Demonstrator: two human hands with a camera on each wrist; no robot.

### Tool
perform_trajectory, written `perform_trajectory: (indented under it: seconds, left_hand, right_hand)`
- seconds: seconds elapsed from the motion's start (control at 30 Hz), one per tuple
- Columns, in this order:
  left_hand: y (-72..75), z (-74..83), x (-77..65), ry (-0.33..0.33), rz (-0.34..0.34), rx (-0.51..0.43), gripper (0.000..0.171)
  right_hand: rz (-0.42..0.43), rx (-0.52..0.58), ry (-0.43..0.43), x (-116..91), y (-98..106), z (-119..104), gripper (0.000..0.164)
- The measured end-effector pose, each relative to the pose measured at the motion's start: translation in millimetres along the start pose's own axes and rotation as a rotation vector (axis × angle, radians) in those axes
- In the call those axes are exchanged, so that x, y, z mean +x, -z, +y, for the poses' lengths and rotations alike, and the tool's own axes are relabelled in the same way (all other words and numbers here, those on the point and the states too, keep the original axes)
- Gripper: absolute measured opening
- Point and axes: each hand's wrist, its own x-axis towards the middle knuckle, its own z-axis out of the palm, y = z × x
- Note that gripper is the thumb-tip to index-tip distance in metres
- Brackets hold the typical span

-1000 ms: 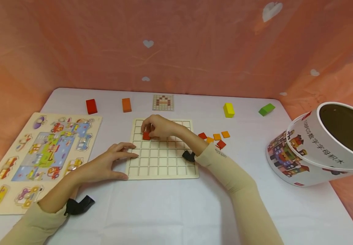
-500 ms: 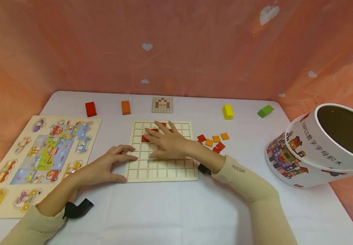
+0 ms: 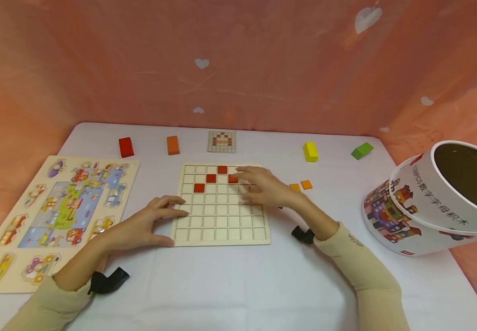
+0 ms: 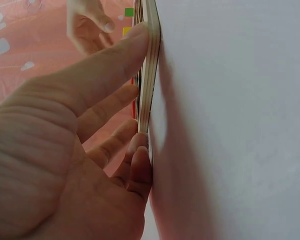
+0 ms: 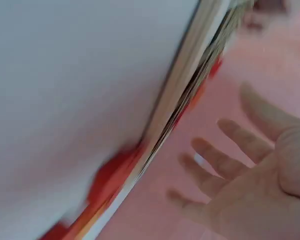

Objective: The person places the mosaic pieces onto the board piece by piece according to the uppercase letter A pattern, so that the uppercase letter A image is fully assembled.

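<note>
A pale wooden grid board lies on the white table. Several red square tiles sit in its upper cells, forming a slanting line up to a top tile and down the other side. My left hand rests at the board's left edge; in the left wrist view its thumb and fingertips touch the layered wooden edge. Over the board's upper right, my right hand has spread fingers and nothing in them, partly covering one red tile. The right wrist view shows those fingers apart from the board.
Right of the board lie loose orange tiles, partly hidden by the right hand. A small pattern card lies behind the board, with red, orange, yellow and green blocks along the back. A picture puzzle is left, a white bucket right.
My right hand let go of a red tile at the upper left of the board, flattened over the tiles, then moved right toward the board's right side. The left hand stayed at the edge.
</note>
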Motion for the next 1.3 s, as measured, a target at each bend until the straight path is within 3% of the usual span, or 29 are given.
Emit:
perform_trajectory:
  seconds: [0.13, 0.3, 0.43, 0.63, 0.8, 1.0, 1.3]
  left_hand:
    - [-0.8, 1.2, 1.0, 0.000, 0.000, 0.000, 0.062]
    - [-1.3, 0.7, 1.2, 0.005, -0.001, -0.004, 0.062]
    - [-1.5, 0.6, 1.4, 0.007, -0.003, -0.009, 0.062]
    - [-1.7, 0.5, 1.3, 0.010, -0.001, -0.007, 0.062]
    - [-1.0, 1.1, 0.6, 0.014, -0.003, -0.015, 0.062]
    - [0.4, 2.9, 0.1, 0.017, -0.001, -0.023, 0.062]
    - [-0.5, 2.2, 1.2, 0.006, -0.002, -0.021, 0.062]
  right_hand:
    - [0.086, 0.210, -0.075, -21, 20, 34, 0.039]
    - [0.083, 0.244, -0.160, -34, 27, 57, 0.031]
    - [0.062, 0.266, -0.146, -36, 26, 63, 0.028]
    - [0.047, 0.234, -0.114, -36, 25, 63, 0.024]
    - [0.082, 0.170, -0.129, -32, 27, 59, 0.019]
    - [0.134, 0.216, -0.087, -13, 25, 48, 0.017]
    - [0.012, 0.279, -0.006, 22, 14, 15, 0.013]
